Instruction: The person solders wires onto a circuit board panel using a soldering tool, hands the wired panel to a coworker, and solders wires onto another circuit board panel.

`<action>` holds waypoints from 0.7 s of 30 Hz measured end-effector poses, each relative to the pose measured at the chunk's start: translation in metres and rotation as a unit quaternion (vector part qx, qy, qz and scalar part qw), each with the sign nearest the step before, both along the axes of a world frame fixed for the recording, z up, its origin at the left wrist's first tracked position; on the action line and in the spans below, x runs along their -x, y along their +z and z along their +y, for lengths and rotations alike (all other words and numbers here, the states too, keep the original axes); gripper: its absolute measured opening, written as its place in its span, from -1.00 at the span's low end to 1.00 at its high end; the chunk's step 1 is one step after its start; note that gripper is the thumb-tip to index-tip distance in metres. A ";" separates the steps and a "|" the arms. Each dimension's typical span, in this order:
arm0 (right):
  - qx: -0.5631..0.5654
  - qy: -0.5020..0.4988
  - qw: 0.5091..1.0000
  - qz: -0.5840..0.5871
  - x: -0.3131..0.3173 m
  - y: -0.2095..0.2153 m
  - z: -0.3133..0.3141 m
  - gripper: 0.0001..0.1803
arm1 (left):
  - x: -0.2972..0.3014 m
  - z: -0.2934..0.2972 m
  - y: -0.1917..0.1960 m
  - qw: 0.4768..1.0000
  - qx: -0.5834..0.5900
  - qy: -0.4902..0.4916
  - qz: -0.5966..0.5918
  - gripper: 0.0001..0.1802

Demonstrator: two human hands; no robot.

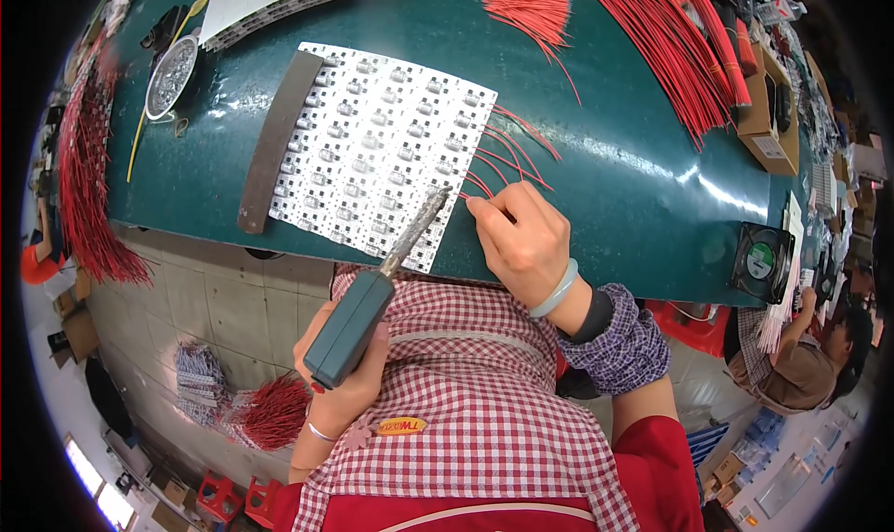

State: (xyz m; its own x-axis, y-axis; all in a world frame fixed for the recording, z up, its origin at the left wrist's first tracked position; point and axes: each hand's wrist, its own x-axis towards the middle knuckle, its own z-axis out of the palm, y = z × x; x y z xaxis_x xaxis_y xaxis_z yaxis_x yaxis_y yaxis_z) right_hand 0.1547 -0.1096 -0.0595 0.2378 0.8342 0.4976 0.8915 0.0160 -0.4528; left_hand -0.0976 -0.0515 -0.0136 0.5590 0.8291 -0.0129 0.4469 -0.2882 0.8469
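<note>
While our left hand (pixel 370 368) curls its fingers round a dark green soldering iron (pixel 352 327), our right hand (pixel 527 238) pinches a thin red wire (pixel 467 196) between its fingers at the right edge of a circuit panel (pixel 377 146). We see it on the green surface (pixel 643 225): white, rowed with silvery cylinders and small black parts.

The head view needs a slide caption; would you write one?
Left hand holds soldering iron over board; right hand pinches red wire.

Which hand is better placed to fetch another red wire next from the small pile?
Probably your right hand, though it appears to pinch one wire: it's nearer the small red wire pile; your left hand holds a soldering iron.
</note>
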 end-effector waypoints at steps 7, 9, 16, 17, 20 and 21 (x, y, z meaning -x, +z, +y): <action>0.007 -0.005 1.000 0.000 0.000 0.001 -0.003 -0.76 | -0.002 0.001 0.003 0.999 -0.002 0.008 -0.037 -0.76; -0.003 -0.012 1.000 -0.001 -0.001 0.000 -0.007 -0.77 | -0.003 0.001 0.003 0.999 -0.005 0.004 -0.038 -0.75; 0.020 -0.129 0.991 0.030 -0.014 0.022 -0.067 -0.72 | 0.001 0.003 0.000 0.999 -0.003 0.023 -0.043 -0.72; 0.016 -0.155 0.987 0.033 -0.015 0.024 -0.074 -0.71 | 0.001 0.003 0.000 0.999 -0.004 0.025 -0.043 -0.72; -0.020 -0.155 0.987 0.048 -0.005 0.033 -0.070 -0.67 | 0.001 0.004 0.002 0.998 0.046 0.032 -0.033 -0.73; -0.048 -0.134 0.988 0.053 0.002 0.036 -0.064 -0.66 | 0.001 0.004 0.003 0.997 0.052 0.034 -0.034 -0.73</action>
